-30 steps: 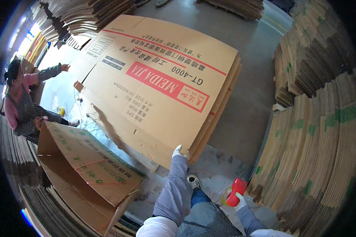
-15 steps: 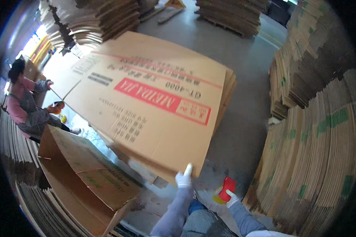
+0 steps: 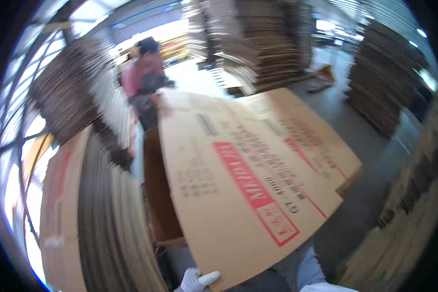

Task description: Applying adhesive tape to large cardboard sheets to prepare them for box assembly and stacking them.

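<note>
A large flattened cardboard carton (image 3: 228, 219) with red and black print fills the middle of the view, lifted and tilted. My left hand (image 3: 197, 281), in a white glove, grips its near left corner with the thumb on top. My right sleeve (image 3: 309, 267) reaches under the near right edge, and the sheet hides that hand. A second flattened carton (image 3: 306, 131) with the same print shows at the right, on the stack behind. At the far left corner a co-worker (image 3: 146, 73) in pink has a hand on the lifted sheet.
An open brown box (image 3: 155, 194) stands left of the lifted sheet. Stacked flat cardboard (image 3: 107, 224) rises along the left, with more piles (image 3: 267, 44) at the back and another stack (image 3: 404, 228) at the right. A yellow pallet jack (image 3: 323, 75) stands on the grey floor (image 3: 336, 112).
The top carton has come off the stack and swung left, held by my left hand and the co-worker. My view has turned left and up. My right hand, earlier holding a red tape dispenser, is now hidden.
</note>
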### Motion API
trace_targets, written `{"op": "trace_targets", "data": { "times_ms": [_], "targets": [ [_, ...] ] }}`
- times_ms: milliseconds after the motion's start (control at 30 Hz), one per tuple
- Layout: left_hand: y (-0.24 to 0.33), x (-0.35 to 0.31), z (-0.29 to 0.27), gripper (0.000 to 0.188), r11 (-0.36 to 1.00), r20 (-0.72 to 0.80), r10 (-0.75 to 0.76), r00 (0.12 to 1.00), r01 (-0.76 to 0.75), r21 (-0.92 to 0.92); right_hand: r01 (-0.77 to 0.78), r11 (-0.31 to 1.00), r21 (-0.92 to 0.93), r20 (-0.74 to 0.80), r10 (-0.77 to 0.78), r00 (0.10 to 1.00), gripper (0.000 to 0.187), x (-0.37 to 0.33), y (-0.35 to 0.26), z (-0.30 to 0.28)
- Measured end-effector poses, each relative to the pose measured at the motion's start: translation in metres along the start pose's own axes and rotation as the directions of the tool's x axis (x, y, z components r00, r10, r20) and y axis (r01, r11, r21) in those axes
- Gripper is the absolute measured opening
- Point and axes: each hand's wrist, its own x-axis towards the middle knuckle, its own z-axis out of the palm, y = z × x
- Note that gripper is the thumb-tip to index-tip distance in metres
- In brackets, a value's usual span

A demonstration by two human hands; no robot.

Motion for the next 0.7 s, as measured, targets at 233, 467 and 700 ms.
{"op": "trace_targets", "data": {
  "times_ms": [233,467,700],
  "targets": [
    [-0.008,-0.07,-0.084,0.03,0.969,-0.391,0.084,0.916,0.016,0.246,-0.013,0.956,-0.294,0.145,0.058,0.988,0.042,-0.065,0.006,0.007],
    [-0.171,-0.08,-0.297,0.057,0.946,-0.686,-0.258,0.68,0.323,-0.035,-0.525,0.692,-0.495,-0.3,0.431,0.851,0.042,-0.148,0.16,-0.085],
    [-0.342,0.08,-0.236,0.026,0.936,-0.928,0.212,0.305,-0.337,0.103,-0.526,0.768,-0.364,-0.285,0.446,0.848,0.04,-0.171,0.056,-0.134]
  ]
}}
